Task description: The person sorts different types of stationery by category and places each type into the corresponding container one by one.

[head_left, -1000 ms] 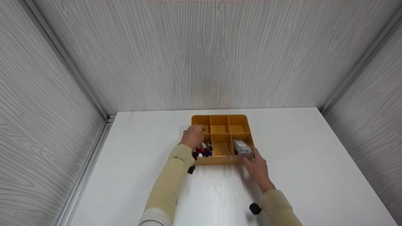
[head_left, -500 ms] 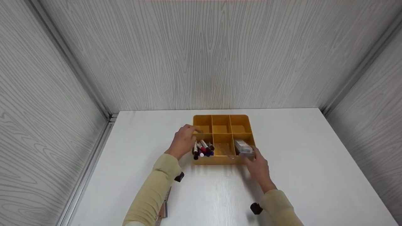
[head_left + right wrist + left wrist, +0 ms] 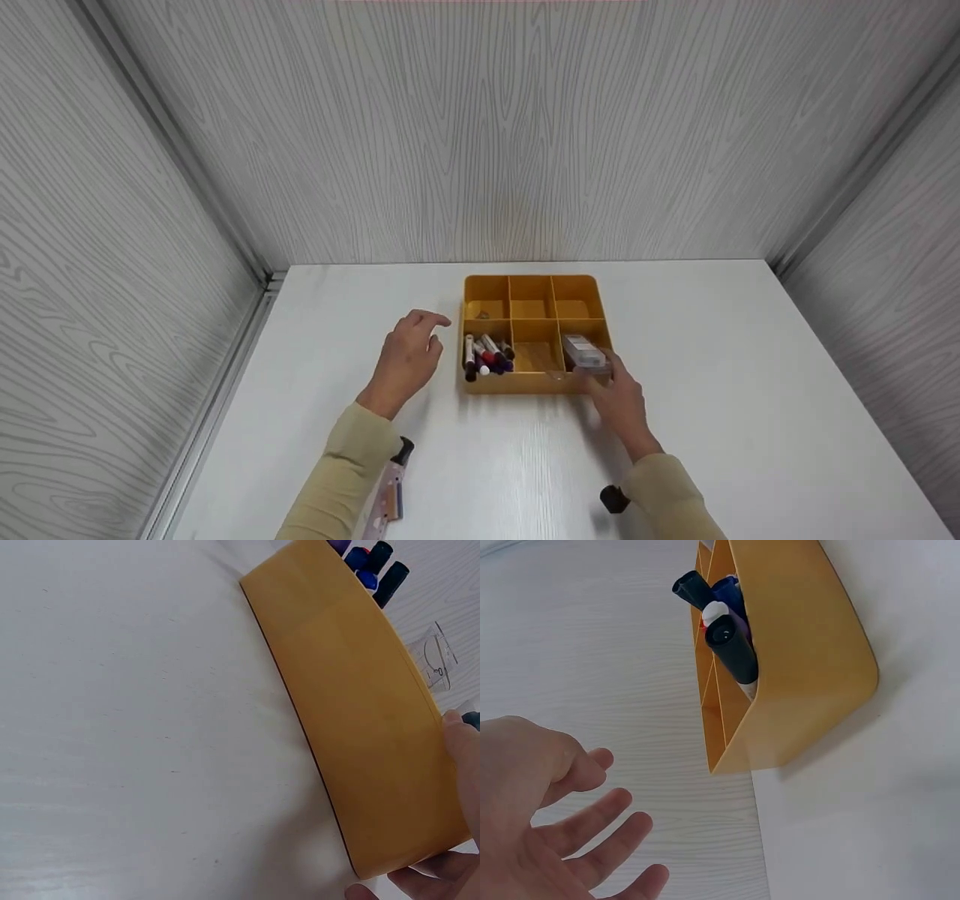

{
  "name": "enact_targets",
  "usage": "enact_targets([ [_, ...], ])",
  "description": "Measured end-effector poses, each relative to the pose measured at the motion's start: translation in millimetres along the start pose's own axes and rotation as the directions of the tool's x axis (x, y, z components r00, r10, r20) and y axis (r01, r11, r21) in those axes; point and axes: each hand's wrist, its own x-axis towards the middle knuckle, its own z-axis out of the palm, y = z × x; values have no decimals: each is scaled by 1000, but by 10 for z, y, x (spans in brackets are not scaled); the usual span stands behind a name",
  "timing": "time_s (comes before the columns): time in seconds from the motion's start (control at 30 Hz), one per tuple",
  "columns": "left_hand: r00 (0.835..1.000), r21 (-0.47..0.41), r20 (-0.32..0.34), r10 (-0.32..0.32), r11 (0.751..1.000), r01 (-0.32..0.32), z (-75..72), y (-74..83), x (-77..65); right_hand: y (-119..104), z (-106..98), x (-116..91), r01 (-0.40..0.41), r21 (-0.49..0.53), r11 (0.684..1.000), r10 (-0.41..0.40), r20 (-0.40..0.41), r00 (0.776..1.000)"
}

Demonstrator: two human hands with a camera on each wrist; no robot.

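Note:
A yellow organizer tray (image 3: 499, 384) with two rows of compartments stands on the white table. My right hand (image 3: 621, 397) grips its front right corner, thumb over the front rim and fingers around the right side, as the right wrist view shows. To the left of the tray hangs my left hand (image 3: 409, 356), fingers apart and holding nothing. Several markers (image 3: 486, 351) fill the front left compartment. A small greyish thing (image 3: 483, 315), too small to identify, lies in the back left one. The front right compartment holds a greyish box (image 3: 583, 351) with a pale label.
A clear plastic piece with black markings (image 3: 436, 664) rises from the front middle compartment. Near my left sleeve lies a pinkish patterned object (image 3: 375, 517) with brown and blue strips (image 3: 394, 501), partly hidden. Wood-grained panels (image 3: 487, 135) enclose the white table (image 3: 712, 375).
My left hand has drawn back from the back left compartment to the left of the tray, uncovering the small greyish thing there. My right hand keeps its place at the corner.

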Motion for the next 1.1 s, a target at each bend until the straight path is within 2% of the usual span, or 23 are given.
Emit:
enact_targets([
  [0.23, 1000, 17, 14, 3, 1000, -4, -30, 45, -358, -1, 10, -15, -13, 1, 1000, 13, 20, 1000],
  [0.47, 998, 96, 8, 57, 994, -58, -57, -5, -745, 0, 3, -3, -3, -8, 1000, 3, 18, 1000],
  [0.6, 998, 93, 24, 57, 994, -59, -67, -23, -954, -5, -5, -2, -11, -10, 1000, 12, 23, 1000],
  [0.8, 996, 74, 89, -4, 997, -3, -86, 17, -1241, -13, -10, -9, 20, -20, 1000, -20, -2, 1000],
  [0.97, 989, 136, 139, -48, 990, 29, -81, 4, -1446, -11, -7, -1, 18, -22, 1000, -18, -8, 1000],
  [1.03, 983, 155, 172, -64, 987, 38, -72, -12, -1521, -11, -14, 1, 23, -25, 999, -23, -8, 1000],
  [1.1, 967, 180, 230, -111, 981, 70, -49, -34, -1582, -12, -19, 2, 24, -24, 999, -24, -14, 1000],
])
